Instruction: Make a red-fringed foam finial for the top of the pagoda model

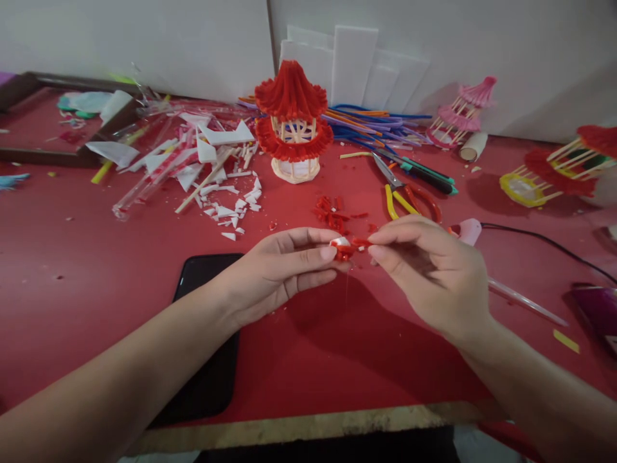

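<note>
Between thumb and fingers, my left hand (294, 260) pinches a small white and red piece (342, 248), its exact kind too small to make out. My right hand (429, 270) is closed in a pinch on a thin red strip (361, 244), whose left end meets that piece. Just beyond the hands lies a pile of red scraps (332, 215). Farther back a small pagoda model (292, 122) stands upright, with red ruffled roofs and a pale stick frame.
Yellow-and-red-handled pliers (396, 186) and a cutter knife (427, 172) lie behind my right hand. White foam scraps (231, 209) spread at left. A black phone (207, 366) lies under my left forearm. A pink glue gun (467, 231) with a cable is at right.
</note>
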A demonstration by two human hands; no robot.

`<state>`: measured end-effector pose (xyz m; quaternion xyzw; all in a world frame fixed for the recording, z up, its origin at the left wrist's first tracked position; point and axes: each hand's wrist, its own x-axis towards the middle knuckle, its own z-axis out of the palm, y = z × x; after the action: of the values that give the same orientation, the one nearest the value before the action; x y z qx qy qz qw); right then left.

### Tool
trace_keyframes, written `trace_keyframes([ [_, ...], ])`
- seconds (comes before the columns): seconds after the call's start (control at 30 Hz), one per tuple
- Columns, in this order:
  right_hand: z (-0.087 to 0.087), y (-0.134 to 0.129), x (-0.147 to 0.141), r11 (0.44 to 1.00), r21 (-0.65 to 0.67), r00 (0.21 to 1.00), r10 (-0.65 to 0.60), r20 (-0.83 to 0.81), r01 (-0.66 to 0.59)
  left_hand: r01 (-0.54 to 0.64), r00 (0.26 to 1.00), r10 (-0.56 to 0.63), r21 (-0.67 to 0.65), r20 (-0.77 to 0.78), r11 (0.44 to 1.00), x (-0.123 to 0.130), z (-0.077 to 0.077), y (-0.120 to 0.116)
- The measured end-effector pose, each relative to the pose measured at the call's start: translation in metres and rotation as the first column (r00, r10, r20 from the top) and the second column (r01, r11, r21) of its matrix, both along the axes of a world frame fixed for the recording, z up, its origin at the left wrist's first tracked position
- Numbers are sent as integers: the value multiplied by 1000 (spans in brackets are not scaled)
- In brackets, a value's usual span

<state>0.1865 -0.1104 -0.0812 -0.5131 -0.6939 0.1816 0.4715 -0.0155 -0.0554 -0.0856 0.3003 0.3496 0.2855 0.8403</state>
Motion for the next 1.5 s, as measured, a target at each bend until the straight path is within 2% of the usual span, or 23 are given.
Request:
trace_keyframes([
  [0.17,1,-3,1,997,30,994,74,85,-77,44,999,-44,50,11,998,-1,-2,-3],
  [0.37,5,-4,0,989,109,970,73,234,-101,76,997,-76,131,-5,989,-1,-2,-4],
  [0.63,1,-5,4,950,234,904,97,415,-209,43,999,-38,198,-31,979,1,-2,-7],
  [0.73,2,-5,2,935,262,900,112,420,-239,27,999,-19,203,-40,979,3,-1,-6],
  [0.9,5,-6,-2,965,196,935,101,341,-176,32,998,-20,247,-53,969,3,-1,-6],
  [1.03,7,-9,-2,967,192,944,100,313,-166,32,998,-16,281,-60,959,2,-2,-7],
  [1.23,8,-9,-4,995,-13,995,95,18,-95,-10,999,22,328,-34,944,1,-1,-9],
  [1.4,4,-8,-7,978,-140,962,114,-247,-152,-12,1000,14,350,-3,937,0,-1,-10],
  [1.5,2,-9,-8,968,-183,940,104,-324,-170,-14,1000,9,351,17,936,0,-2,-10],
])
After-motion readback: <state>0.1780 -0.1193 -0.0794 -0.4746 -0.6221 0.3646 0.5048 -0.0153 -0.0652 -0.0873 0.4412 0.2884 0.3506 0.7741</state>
